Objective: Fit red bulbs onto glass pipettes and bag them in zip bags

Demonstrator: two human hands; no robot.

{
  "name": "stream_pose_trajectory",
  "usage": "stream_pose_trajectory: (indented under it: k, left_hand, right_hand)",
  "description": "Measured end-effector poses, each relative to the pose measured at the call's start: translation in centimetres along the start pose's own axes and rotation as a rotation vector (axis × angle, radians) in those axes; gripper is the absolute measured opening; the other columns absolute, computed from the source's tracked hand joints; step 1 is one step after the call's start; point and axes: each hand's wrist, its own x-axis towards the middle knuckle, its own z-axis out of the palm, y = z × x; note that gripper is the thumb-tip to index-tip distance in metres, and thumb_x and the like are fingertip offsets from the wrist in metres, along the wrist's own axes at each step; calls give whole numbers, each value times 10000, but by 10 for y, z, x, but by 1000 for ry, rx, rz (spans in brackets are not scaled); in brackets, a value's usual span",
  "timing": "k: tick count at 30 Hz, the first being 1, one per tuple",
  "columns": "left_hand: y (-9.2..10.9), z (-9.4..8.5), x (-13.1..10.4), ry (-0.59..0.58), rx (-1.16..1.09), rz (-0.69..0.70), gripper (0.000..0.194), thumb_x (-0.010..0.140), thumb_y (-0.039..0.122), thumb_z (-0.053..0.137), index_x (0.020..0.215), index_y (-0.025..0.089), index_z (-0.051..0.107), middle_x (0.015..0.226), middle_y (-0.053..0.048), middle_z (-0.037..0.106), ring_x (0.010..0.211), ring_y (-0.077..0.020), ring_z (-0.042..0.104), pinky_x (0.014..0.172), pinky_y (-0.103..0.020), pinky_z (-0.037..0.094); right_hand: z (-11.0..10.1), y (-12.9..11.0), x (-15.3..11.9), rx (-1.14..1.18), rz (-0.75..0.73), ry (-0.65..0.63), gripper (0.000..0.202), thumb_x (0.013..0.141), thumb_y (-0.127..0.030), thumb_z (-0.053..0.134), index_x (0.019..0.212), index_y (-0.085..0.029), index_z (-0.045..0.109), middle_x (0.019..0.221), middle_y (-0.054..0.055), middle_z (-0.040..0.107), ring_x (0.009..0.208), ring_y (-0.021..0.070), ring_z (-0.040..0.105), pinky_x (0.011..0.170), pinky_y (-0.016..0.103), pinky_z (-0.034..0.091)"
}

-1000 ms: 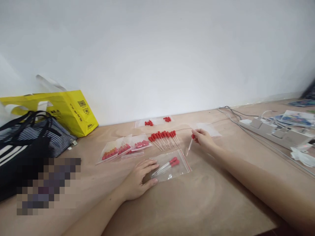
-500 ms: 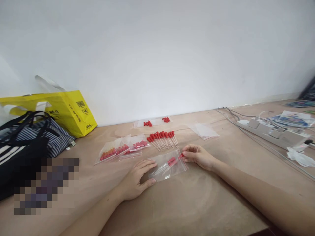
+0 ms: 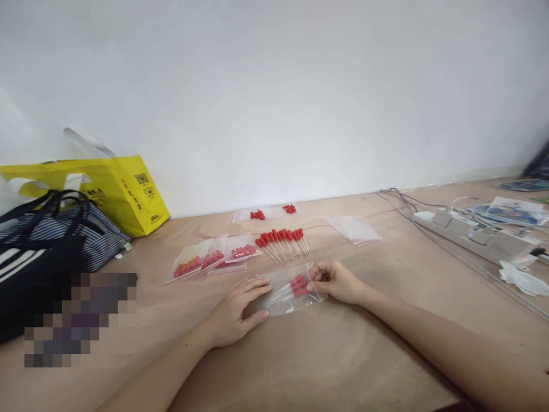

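Note:
A clear zip bag (image 3: pixel 281 306) lies flat on the table between my hands. Inside it are several droppers (image 3: pixel 299 283) with red bulbs toward the bag's right-hand mouth and thin clear stems pointing left. My left hand (image 3: pixel 240 312) rests with fingers apart, its fingertips touching the bag's left edge. At the mouth, my right hand (image 3: pixel 332 280) has its fingers pinched by the lowest red bulb, which is mostly inside the bag; the fingers partly cover it. Just beyond the bag, more red-bulbed droppers (image 3: pixel 285 243) lie in a slanted row.
Filled zip bags (image 3: pixel 210 260) overlap at the left. Another clear bag (image 3: pixel 274 213) with red pieces lies by the wall. Flat clear bags (image 3: pixel 355 229) are at the right, before a power strip (image 3: pixel 476 234) and cables. A yellow bag (image 3: pixel 128 194) and striped bag (image 3: pixel 100 234) stand left.
My right hand has moved slightly left, and the red bulb at its fingertips has gone from the bag's mouth to inside, beside the others. My left hand has stayed put.

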Motion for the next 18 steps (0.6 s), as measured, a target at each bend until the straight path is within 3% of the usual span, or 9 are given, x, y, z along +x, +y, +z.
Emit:
stream_pose_trajectory:
  k: [2,5,6,8,11,14,18]
  left_hand:
    - [1,0,0,-11,18,-7,431,819,437,443,1213,263,454,1305,-44,426,1214,-238,347,1011,-453,274]
    - [2,-1,0,-18,32,-11,432,821,441,435,1214,263,451,1310,-42,420,1218,-237,343,1009,-446,281]
    - [2,-2,0,-17,32,-10,432,821,440,435,1216,264,449,1312,-41,418,1218,-236,343,1010,-443,282]
    - [1,-2,0,-20,31,-10,435,822,436,436,1221,263,442,1316,-41,412,1218,-233,344,1011,-439,280]
    - [0,-1,1,-26,30,-4,439,822,432,437,1224,256,438,1315,-45,412,1217,-231,344,1010,-439,281]
    - [0,-1,0,-23,23,6,433,827,433,431,1225,262,436,1317,-40,409,1221,-226,339,1009,-428,290]
    - [1,-2,-1,-32,20,2,435,827,430,433,1227,259,436,1318,-46,407,1216,-228,346,1008,-431,291]
  right_hand:
    - [-2,0,1,-1,-8,-38,267,585,-371,692,617,-161,531,502,-55,512,437,48,439,424,167,343]
    - [-18,-4,13,-68,129,-104,232,580,-362,684,658,-171,578,477,-54,518,394,58,428,390,178,333]
    - [-25,-5,21,-133,181,-43,212,572,-340,686,658,-169,595,479,-48,532,387,63,434,386,183,336]
    - [-39,-7,43,-246,230,225,147,586,-285,670,641,-165,606,555,-23,587,444,71,478,429,184,363]
    - [-50,-4,82,-313,298,396,167,659,-299,605,732,-151,631,647,28,629,563,121,551,490,206,389]
    - [-47,3,116,-369,366,489,225,693,-322,579,789,-129,641,764,85,647,730,187,592,596,245,419]
    - [-37,9,143,-395,440,540,240,703,-317,608,807,-102,635,914,143,619,910,249,558,756,304,416]
